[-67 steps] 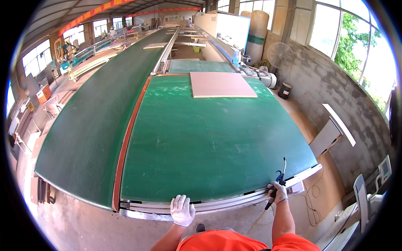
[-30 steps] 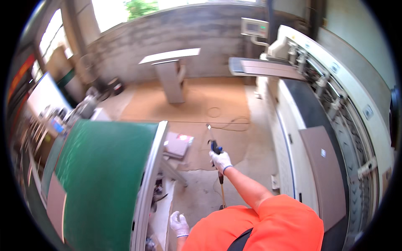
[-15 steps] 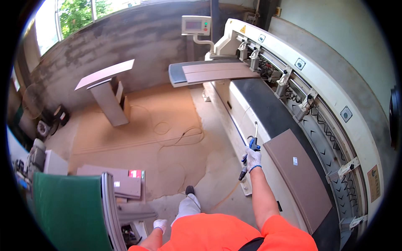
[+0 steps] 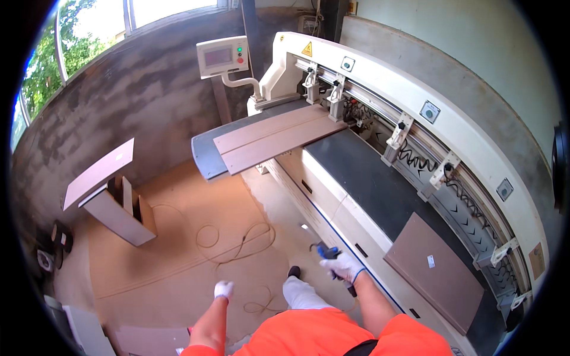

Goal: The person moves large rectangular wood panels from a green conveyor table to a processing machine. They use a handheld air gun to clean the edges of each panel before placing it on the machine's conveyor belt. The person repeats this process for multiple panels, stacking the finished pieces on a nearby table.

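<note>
My right hand, in a white glove, is wrapped round a blue and black air blow gun. It is held beside the front of a long white machine, over the floor. My left hand, also gloved, hangs above the floor with its fingers curled and nothing showing in them. A brown board with a small white label lies tilted on the machine's dark bed, right of my right hand. Two narrow brown boards lie side by side at the bed's far end.
A control panel stands on an arm at the machine's far end. At left, a board rests atop a box-like cabinet. A thin hose loops over brown sheeting. Brown panels lie low at left.
I have moved forward along the machine. My right hand has brought the blow gun left, off the machine's edge, and its nozzle has swung left. My left hand has come up and forward.
</note>
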Available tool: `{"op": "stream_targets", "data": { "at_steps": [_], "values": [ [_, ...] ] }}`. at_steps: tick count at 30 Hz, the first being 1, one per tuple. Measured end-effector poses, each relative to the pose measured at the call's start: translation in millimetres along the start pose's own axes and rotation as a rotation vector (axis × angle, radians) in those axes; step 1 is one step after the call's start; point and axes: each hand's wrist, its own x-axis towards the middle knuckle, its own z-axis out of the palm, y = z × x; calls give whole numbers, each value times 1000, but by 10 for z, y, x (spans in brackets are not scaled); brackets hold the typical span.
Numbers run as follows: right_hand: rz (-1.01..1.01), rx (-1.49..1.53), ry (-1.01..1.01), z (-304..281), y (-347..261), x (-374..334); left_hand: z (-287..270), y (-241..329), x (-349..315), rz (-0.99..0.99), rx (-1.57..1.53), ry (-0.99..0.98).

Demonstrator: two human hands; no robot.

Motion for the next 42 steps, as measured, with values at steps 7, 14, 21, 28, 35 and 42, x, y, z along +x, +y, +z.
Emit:
{"op": "stream_targets", "data": {
  "at_steps": [7, 14, 21, 28, 35, 42],
  "values": [
    [-145, 727, 609, -661, -271, 1644, -321, 2629, 1953, -150, -1085, -218],
    [-47, 548, 419, -965, -837, 1942, -917, 3788, 3485, -314, -1325, -194],
    [19, 665, 256, -287, -1766, 2275, -857, 3433, 3976, -197, -1270, -285],
    [-197, 1162, -15, 437, -1838, 3249, -1202, 2303, 2054, -329, -1163, -557],
    [-146, 1389, 277, 1232, -1634, 3632, -2424, 1106, 2585, -499, -961, -275],
    [-174, 1452, 680, 1335, -1387, 2504, -2365, 2525, 2654, -230, -765, -241]
  ]
}}
